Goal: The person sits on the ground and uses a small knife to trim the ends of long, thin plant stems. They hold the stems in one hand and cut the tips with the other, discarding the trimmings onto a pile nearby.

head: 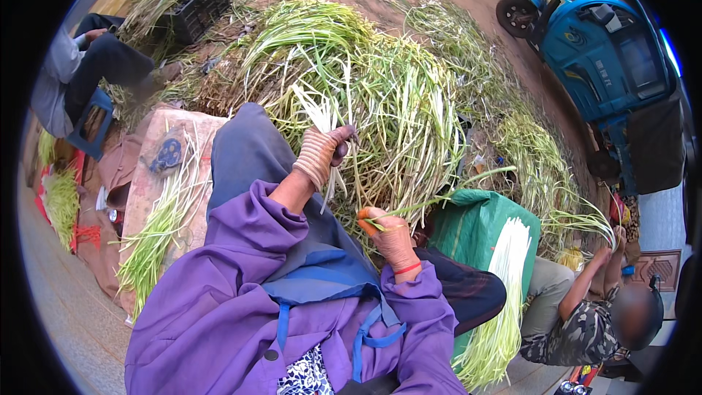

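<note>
My left hand (322, 154), wrapped in a striped band, grips a small bunch of white stalks (315, 109) above my knees. One long pale stalk (355, 175) runs from its thumb and finger down to my right hand (390, 237). That hand has orange covers on its fingertips and a red cord at the wrist. Its fingers pinch a green leaf (422, 207) that trails off to the right. Just beyond both hands lies a large tangled heap of green and white stalks (406, 104); the heap hides whatever it rests on.
Clean white stalks (507, 280) lie on a green woven sack (466, 225) at my right. More stalks (159, 236) rest on a pinkish covered surface (145, 175) at my left. A black crate (200, 11), a seated person (82, 71), another person (587, 312) and a blue three-wheeler (598, 60) surround the heap.
</note>
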`<state>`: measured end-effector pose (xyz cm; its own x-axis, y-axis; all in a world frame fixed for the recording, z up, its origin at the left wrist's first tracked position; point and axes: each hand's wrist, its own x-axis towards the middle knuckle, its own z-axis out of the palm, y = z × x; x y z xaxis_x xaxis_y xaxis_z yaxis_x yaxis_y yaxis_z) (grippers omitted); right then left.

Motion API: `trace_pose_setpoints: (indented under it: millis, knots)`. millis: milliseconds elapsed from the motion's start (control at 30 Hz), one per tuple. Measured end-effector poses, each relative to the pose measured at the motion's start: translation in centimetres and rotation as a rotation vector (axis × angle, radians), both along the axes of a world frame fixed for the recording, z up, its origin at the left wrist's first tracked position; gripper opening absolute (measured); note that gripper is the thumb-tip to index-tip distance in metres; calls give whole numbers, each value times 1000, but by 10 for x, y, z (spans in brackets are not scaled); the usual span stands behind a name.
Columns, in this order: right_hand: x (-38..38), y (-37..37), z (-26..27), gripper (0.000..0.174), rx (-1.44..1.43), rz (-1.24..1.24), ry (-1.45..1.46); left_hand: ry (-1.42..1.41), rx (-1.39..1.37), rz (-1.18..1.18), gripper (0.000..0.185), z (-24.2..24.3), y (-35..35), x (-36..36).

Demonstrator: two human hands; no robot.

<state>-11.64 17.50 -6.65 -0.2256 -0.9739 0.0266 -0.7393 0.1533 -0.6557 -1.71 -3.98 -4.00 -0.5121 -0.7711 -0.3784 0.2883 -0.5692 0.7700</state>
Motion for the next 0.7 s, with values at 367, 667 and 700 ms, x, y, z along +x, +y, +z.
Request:
trace_pose_setpoints:
  millis: [367,667,700]
  knots:
    - [6,9,29,28,498,160,168,-33,-137,-36,18,16,3,4]
    - [-22,-95,66,11,-324,-414,-785,-55,-144,-222,17,23,44,-4]
    - [-24,-93,66,10,-390,-359,-843,-67,-162,-193,16,20,41,-5]
